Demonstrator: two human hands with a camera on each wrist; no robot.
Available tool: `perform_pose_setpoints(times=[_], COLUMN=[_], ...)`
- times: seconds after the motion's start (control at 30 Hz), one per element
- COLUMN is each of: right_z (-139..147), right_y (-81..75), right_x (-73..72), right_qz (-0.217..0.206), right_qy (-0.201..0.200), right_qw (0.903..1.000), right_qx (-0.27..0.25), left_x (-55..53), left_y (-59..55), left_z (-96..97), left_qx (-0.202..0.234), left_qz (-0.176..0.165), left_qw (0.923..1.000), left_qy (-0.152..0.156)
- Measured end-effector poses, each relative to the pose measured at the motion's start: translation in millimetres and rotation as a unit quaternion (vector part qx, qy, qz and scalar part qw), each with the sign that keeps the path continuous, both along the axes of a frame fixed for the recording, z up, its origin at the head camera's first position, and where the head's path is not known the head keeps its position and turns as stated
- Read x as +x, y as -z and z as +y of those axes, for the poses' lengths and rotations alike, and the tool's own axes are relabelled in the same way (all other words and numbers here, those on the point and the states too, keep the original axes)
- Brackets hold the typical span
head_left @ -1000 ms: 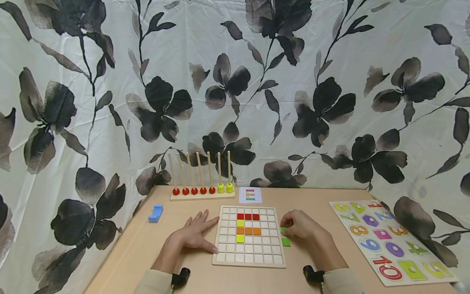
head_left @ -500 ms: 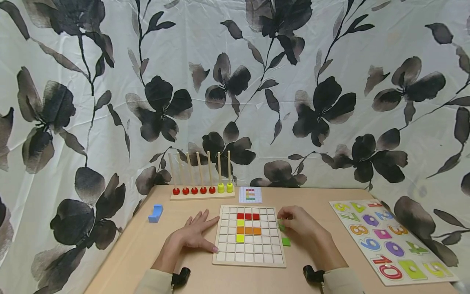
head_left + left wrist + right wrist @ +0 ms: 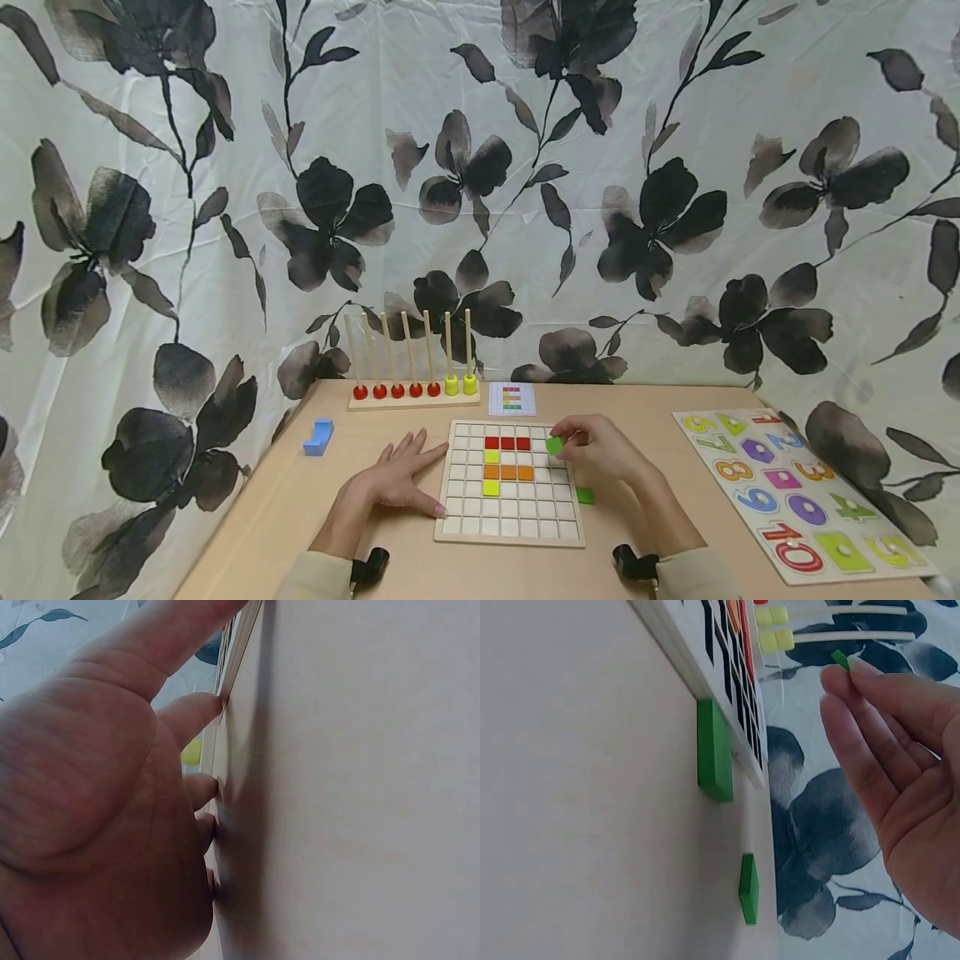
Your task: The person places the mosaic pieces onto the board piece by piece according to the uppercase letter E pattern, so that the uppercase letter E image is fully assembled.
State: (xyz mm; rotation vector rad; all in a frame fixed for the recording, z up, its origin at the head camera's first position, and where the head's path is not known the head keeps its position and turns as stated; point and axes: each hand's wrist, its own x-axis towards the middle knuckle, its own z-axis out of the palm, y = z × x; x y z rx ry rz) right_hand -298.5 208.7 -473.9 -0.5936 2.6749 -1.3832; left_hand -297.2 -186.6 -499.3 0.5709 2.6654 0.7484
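Observation:
My right hand [image 3: 604, 452] pinches a small green square tile [image 3: 554, 445] between thumb and forefinger, above the upper right of the white grid board [image 3: 510, 528]. The right wrist view shows the same tile's edge at the fingertips. My left hand [image 3: 395, 482] lies with spread fingers at the board's left side, thumb and forefinger touching its edge. Red tiles [image 3: 507, 442], orange tiles [image 3: 508, 472] and two yellow tiles, one a yellow tile [image 3: 491, 487] lower down, sit in the grid. On the table right of the board lie two green tiles, a nearer green tile [image 3: 715, 751] and a farther green tile [image 3: 749, 889].
A pattern card [image 3: 512, 399] lies behind the board, beside a peg stand [image 3: 414, 400] with red and yellow beads. At left sits a blue block [image 3: 318, 437]. A number and shape puzzle board [image 3: 802, 492] lies at right. A floral cloth [image 3: 555, 167] hangs behind the table.
My right hand has lifted the green tile from beside the board and moved it up and left over the grid's upper right. The left hand has stayed in place.

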Motion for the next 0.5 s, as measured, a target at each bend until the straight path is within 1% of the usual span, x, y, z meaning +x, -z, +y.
perform_pose_setpoints(times=[0.13,0.23,0.3,0.4,0.5], right_z=[-9.1,-16.0,-21.1,-29.2,-38.3], right_y=[-1.6,-2.3,-2.9,-2.7,-1.4], right_x=[2.2,4.3,6.0,7.5,8.3], right_qz=[0.012,0.020,0.019,0.022,0.027], right_qy=[-0.003,-0.004,-0.006,-0.024,-0.053], right_qw=[0.9999,0.9998,0.9998,0.9993,0.9979], right_qx=[-0.005,0.003,0.010,0.018,0.024], left_x=[0.3,0.5,0.6,0.8,1.0], left_y=[0.0,-0.6,-1.0,-1.4,-1.4], left_z=[-0.3,-0.4,-0.4,-0.3,-0.2], left_qx=[0.000,-0.001,-0.001,-0.002,-0.001], left_qz=[0.002,0.002,0.001,0.000,0.000], left_qw=[1.0000,1.0000,1.0000,1.0000,1.0000], left_qy=[0.001,0.001,0.001,0.001,0.000])
